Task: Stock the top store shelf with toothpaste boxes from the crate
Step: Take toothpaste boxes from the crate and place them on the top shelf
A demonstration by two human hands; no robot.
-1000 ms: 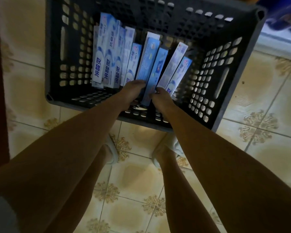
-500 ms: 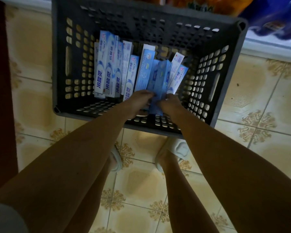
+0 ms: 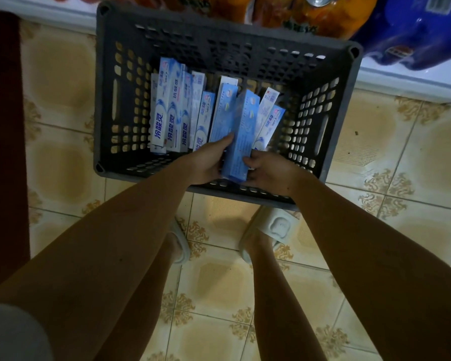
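Both hands are inside the near end of the crate (image 3: 107, 100), grasping one blue toothpaste box (image 3: 241, 138) between them. The left hand (image 3: 206, 165) holds the box's left side, thumb extended up along its edge; the right hand (image 3: 268, 173) has its fingers curled round the lower right edge. Half a second ago the same box sat lower, level with its neighbours; it now stands raised above them, its lower end held over the near wall and its upper end tilted slightly right (the underside of the grip is hidden by the box itself).

The remaining toothpaste boxes (image 3: 172, 110) stand in a row on the crate floor, leaning towards the far wall: a white and blue group at the left, pale blue ones in the middle touching the lifted box, and two more just right of it. Their arrangement matches the earlier frame, apart from the gap opened by the lifted box.

The crate is dark grey with perforated walls and sits on a patterned tiled floor (image 3: 401, 152). It appears larger and lower in view than before, as the camera has shifted. Pale slippers (image 3: 276, 225) show just below the crate's near edge. Beyond the far wall lie orange packages (image 3: 310, 16) and blue packages (image 3: 414, 35) on a white ledge (image 3: 427, 79).
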